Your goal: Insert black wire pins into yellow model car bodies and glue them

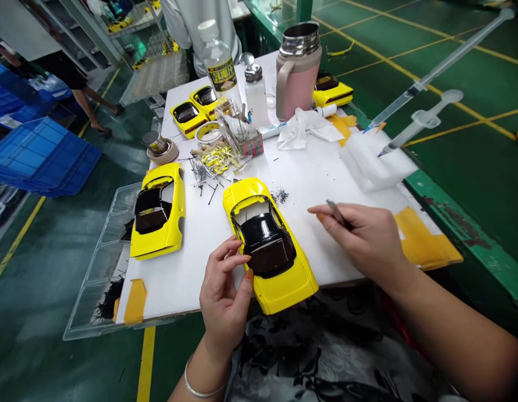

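Dark floral-patterned garment lying nearest, cut off at bottom. Left hand pinching side of yellow model-car body, fingers hiding part of it; body extending past near edge of white tabletop. Right hand pinching slim grey tool, mostly hidden in grip. Clear bottle wearing yellow-black label, large characters blurring too much to read.

At the near edge of the white worktop, the model car body is bright yellow, its roof black; the second shell by the left edge matches. Toward the far edge, the mug is pink and silver; tape at the near right corner, orange-yellow.
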Demonstrator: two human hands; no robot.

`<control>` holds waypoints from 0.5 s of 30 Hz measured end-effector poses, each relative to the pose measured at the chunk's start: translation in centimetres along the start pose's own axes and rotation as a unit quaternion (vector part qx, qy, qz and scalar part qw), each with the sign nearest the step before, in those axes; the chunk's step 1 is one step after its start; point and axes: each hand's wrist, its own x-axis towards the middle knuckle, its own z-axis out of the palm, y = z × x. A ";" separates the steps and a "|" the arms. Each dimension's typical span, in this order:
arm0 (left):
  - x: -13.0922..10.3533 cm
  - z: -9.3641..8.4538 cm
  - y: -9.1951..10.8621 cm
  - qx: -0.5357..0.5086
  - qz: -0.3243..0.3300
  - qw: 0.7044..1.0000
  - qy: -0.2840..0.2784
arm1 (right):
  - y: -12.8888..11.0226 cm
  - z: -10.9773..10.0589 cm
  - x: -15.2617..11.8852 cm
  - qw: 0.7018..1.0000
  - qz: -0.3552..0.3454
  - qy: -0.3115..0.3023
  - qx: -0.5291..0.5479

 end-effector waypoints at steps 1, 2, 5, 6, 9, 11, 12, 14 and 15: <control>0.0 0.0 0.0 0.000 -0.002 1.000 -0.001 | 0.3 -0.5 1.0 1.000 0.011 0.022 -0.010; -0.1 -0.1 -0.1 0.001 -0.004 1.000 -0.003 | 0.6 -0.9 2.3 0.998 0.020 0.045 -0.024; -0.2 -0.1 -0.3 0.005 -0.005 1.000 -0.005 | 1.6 -1.7 7.4 0.993 0.036 0.078 -0.078; -0.3 -0.1 -0.4 0.007 -0.004 1.000 -0.004 | 1.9 -1.6 9.3 0.991 0.039 0.069 -0.107; -0.5 -0.1 -0.6 0.021 0.003 1.000 -0.001 | 2.8 -0.6 14.7 0.971 0.069 -0.007 -0.227; -0.5 -0.2 -0.6 0.038 0.012 0.999 0.000 | 3.6 0.5 17.6 0.953 0.108 -0.042 -0.278; -0.5 -0.2 -0.6 0.047 0.017 0.999 0.001 | 4.0 1.0 18.8 0.948 0.128 -0.049 -0.288; -0.5 -0.3 -0.6 0.062 0.029 0.998 0.002 | 4.9 1.8 20.4 0.942 0.164 -0.050 -0.288; -0.4 -0.3 -0.6 0.067 0.035 0.997 0.003 | 5.3 2.0 20.8 0.941 0.177 -0.051 -0.285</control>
